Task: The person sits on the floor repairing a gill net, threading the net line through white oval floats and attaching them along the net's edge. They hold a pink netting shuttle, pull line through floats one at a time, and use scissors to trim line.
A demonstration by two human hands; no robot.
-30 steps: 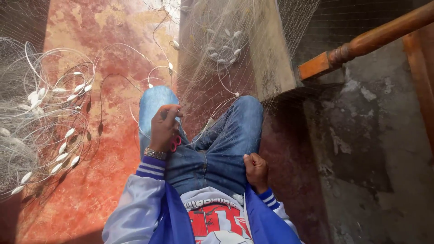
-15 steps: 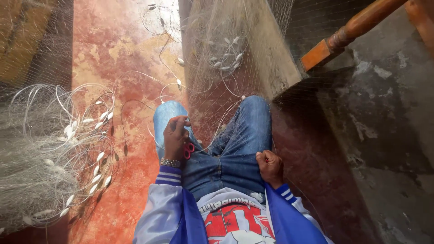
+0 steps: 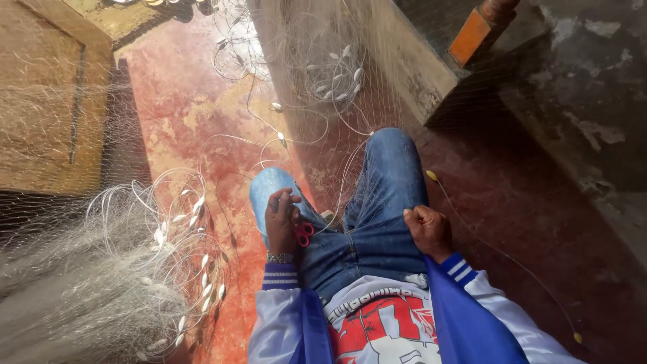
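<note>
At the lower left of the frame the heaped fishing net [image 3: 81, 283] lies soft, light and snag-prone. Your left hand [image 3: 282, 222] at center closes around red-handled scissors [image 3: 303, 234] on your thigh. Your right hand [image 3: 428, 229] is fisted, pinching thin line; grip strands near the floats.

I note a red-stained floor [image 3: 182, 108], a wooden door [image 3: 40, 108] at upper left, a concrete wall [image 3: 593, 101] on the right, and an orange wooden post [image 3: 475, 30] above.
</note>
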